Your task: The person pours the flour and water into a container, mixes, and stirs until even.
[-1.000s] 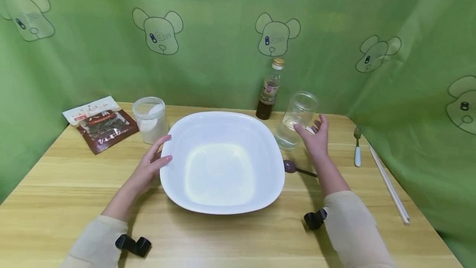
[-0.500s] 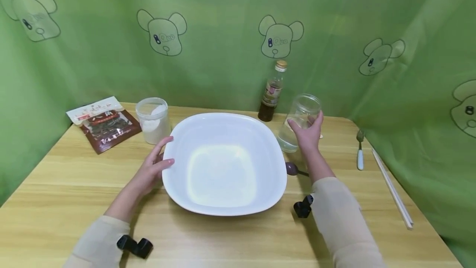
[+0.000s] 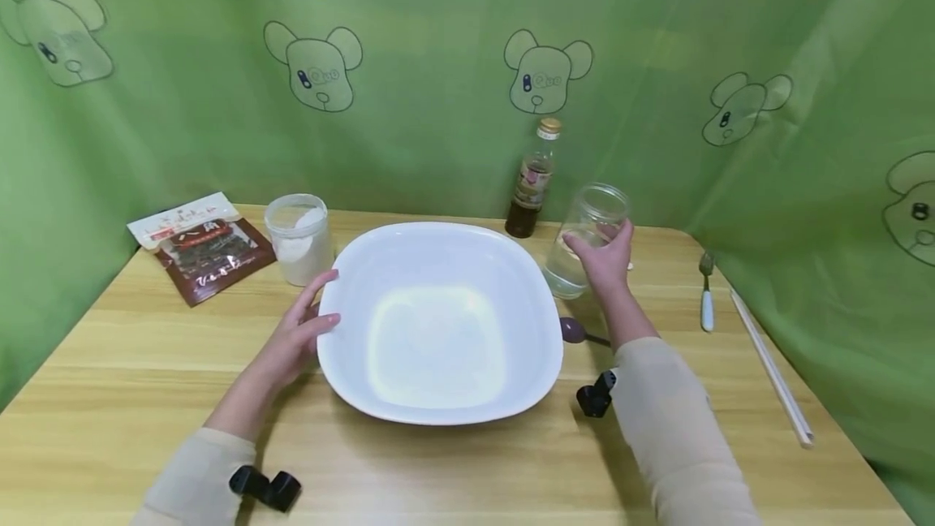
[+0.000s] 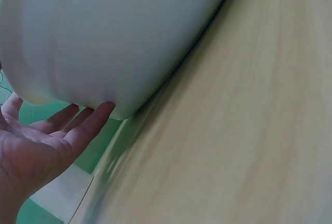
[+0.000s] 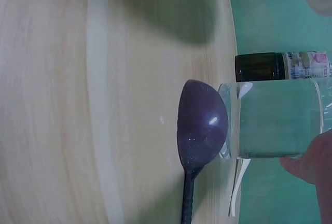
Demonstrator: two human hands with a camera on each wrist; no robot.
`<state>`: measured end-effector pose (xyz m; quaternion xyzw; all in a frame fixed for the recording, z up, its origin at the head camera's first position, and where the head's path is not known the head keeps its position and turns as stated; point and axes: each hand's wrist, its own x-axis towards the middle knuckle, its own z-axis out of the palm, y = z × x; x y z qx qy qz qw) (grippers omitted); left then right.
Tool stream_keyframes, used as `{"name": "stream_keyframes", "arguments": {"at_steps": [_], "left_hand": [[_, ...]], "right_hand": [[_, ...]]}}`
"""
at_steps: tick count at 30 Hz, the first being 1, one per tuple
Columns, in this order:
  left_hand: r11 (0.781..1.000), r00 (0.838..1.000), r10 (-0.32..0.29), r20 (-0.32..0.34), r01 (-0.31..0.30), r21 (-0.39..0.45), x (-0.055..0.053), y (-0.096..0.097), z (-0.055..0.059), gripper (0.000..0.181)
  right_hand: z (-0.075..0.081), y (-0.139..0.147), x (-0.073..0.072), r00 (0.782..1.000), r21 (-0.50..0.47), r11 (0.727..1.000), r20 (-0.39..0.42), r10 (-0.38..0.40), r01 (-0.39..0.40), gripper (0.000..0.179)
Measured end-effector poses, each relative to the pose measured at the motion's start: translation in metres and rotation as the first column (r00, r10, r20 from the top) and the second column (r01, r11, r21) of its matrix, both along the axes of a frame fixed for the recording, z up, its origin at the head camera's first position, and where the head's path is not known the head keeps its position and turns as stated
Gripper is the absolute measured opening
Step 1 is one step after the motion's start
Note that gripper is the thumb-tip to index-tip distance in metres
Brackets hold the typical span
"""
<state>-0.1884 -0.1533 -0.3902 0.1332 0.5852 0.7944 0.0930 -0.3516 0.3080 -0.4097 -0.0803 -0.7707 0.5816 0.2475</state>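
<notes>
A large white basin (image 3: 438,347) stands in the middle of the table. My left hand (image 3: 292,331) touches its left side, thumb tip and a fingertip at the rim. In the left wrist view, the straight fingers (image 4: 85,128) of that hand rest against the basin's outer wall. My right hand (image 3: 608,262) grips a clear glass jar (image 3: 566,270) partly filled with water, thumb on the near side and fingers round the far side. The jar stands upright behind a purple-brown ladle (image 5: 202,123), whose bowl lies close to the jar's base in the right wrist view.
Behind the basin stand an open tub of white granules (image 3: 301,254) and a dark sauce bottle (image 3: 529,189). A brown food packet (image 3: 208,254) lies at the back left. To the right are a fork (image 3: 706,295) and white chopsticks (image 3: 770,368). A white spoon handle (image 5: 238,187) shows behind the jar.
My right hand has moved left onto the jar and taken hold of it; its fingers stood apart from the glass before. My left hand has stayed at the basin's rim.
</notes>
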Motion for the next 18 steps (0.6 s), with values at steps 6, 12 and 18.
{"name": "stream_keyframes", "arguments": {"at_steps": [6,12,18], "left_hand": [[1.0,1.0,-0.008,-0.001,0.008,0.011,0.0,0.0,0.002,0.058],[1.0,1.0,-0.017,-0.006,0.017,0.005,0.0,-0.001,0.001,0.057],[1.0,0.999,-0.029,-0.028,0.029,0.012,0.001,-0.001,0.0,0.057]], "right_hand": [[-0.01,0.005,-0.005,0.999,0.053,0.998,-0.041,-0.014,0.016,0.097],[0.015,-0.002,0.015,0.998,0.075,0.997,-0.038,0.039,-0.037,0.095],[0.088,-0.041,0.073,0.99,0.069,0.988,-0.014,0.141,-0.14,0.086]]}}
